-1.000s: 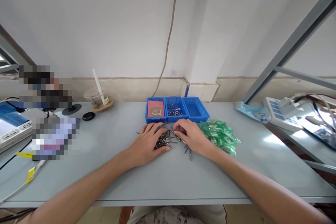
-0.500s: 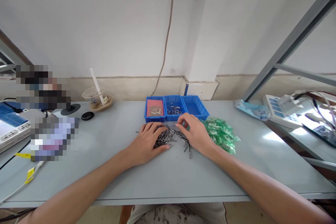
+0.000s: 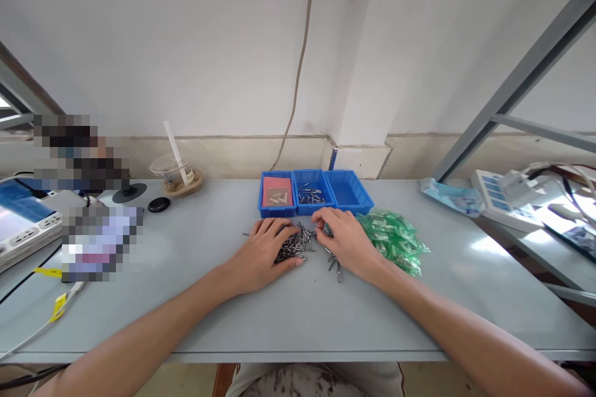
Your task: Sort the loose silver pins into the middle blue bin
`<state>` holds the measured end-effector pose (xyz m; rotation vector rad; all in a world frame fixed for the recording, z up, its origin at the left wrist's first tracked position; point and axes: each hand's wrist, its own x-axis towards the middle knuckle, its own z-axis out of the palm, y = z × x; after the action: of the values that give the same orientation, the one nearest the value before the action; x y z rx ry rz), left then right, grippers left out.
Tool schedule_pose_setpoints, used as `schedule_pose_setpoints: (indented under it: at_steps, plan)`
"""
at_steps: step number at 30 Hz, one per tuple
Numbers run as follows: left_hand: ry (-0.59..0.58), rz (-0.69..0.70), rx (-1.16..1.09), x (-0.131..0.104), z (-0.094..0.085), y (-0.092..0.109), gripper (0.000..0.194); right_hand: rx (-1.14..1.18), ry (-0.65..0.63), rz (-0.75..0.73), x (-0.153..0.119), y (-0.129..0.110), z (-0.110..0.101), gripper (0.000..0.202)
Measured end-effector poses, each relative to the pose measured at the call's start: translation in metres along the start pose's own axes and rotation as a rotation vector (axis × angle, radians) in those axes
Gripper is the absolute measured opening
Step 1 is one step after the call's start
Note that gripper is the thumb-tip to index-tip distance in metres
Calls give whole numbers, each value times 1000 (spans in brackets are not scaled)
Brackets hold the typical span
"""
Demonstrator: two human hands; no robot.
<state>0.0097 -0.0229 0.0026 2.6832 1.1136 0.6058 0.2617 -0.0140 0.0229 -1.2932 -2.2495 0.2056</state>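
Observation:
A pile of small dark metal pins (image 3: 289, 248) lies on the table in front of the bins. My left hand (image 3: 267, 254) is open and laid over the left side of this pile, fingers bent across it and thumb stretched along its near edge. Just to the right, my right hand (image 3: 347, 239) is curled over a smaller group of metal pins (image 3: 336, 267), partly covering them. Its fingertips point down and in toward the thumb; anything between them is hidden.
Behind the pile stand three joined blue bins: a left bin (image 3: 263, 205) with a red card and small bag, a middle bin (image 3: 310, 175) with loose pins, and a right bin (image 3: 347, 189). Green plastic bags (image 3: 395, 239) lie right of my right hand. Power strips sit at both sides.
My right hand has drawn down slightly and covers more of the smaller group of pins. The left hand stays on the pile. The whole view has shifted a little.

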Motion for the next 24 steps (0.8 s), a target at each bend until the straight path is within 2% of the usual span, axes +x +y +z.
schedule_pose_setpoints:
  at_steps: [10, 20, 24]
  plan:
    - [-5, -5, -3, -1, -1, 0, 53, 8, 34, 22, 1, 0, -5, 15]
    - [-5, -5, -18, -1, -4, 2, 53, -7, -43, 3, 0, 3, -2, 14]
    - [2, 0, -11, -1, -3, 1, 52, -32, 22, -20, 0, 1, -5, 12]
